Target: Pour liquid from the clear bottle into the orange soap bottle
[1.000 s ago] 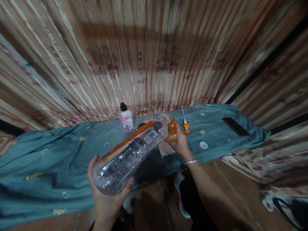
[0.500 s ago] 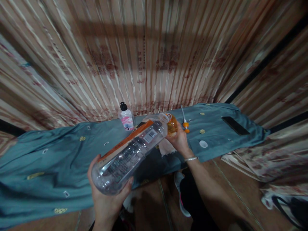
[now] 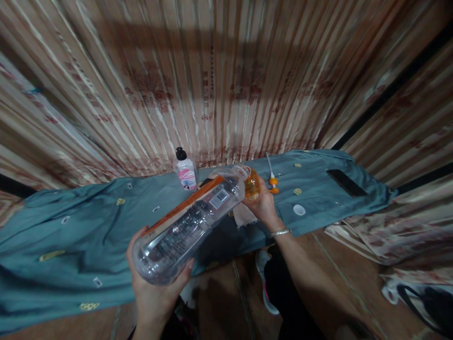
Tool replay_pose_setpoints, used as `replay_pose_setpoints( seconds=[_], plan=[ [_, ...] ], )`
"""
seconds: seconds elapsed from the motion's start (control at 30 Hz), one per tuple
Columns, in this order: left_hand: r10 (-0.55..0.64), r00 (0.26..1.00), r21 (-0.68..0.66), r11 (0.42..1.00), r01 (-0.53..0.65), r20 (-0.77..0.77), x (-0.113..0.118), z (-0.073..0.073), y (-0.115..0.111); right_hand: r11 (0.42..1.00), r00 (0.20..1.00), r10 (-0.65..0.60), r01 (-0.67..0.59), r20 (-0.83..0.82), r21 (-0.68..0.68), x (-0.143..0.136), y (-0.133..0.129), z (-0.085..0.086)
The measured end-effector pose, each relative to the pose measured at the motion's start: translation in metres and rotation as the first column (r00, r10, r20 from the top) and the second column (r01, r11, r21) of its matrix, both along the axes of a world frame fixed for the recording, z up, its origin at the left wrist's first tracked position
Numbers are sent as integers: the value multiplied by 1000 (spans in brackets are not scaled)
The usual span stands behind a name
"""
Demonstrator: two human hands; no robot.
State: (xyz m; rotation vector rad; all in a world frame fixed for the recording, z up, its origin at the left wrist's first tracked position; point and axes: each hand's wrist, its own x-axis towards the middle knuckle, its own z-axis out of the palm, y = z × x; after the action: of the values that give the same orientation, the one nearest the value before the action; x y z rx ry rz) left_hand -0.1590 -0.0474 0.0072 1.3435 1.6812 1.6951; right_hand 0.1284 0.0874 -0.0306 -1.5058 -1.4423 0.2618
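My left hand is closed around the base of a large clear plastic bottle with an orange label and a barcode. The bottle is tilted, its neck pointing up and to the right. My right hand wraps round a smaller bottle of amber liquid. The necks of the two bottles meet, or nearly so; the exact contact is hard to make out. Just right of that hand lies an orange pump top with a pale tube. A whitish cloth shows beneath the right hand.
A small clear bottle with a black cap stands at the back of the teal cloth-covered surface. A white round disc and a dark phone-like slab lie to the right. Patterned curtains hang behind.
Both hands and bottles stay almost in place. The large bottle has shifted very slightly left and up in the view, with its neck still at the smaller bottle.
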Motion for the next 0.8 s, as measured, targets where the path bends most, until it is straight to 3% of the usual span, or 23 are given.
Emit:
replay_pose_setpoints(
  seconds=[0.43, 0.8],
  plan=[
    [11, 999, -40, 999, -9, 38, 8, 15, -7, 999, 999, 35, -36, 27, 33, 2, 2, -5],
    [28, 1000, 3, 1000, -28, -10, 7, 16, -8, 999, 999, 39, -38, -2, 23, 0, -1, -4]
  ],
)
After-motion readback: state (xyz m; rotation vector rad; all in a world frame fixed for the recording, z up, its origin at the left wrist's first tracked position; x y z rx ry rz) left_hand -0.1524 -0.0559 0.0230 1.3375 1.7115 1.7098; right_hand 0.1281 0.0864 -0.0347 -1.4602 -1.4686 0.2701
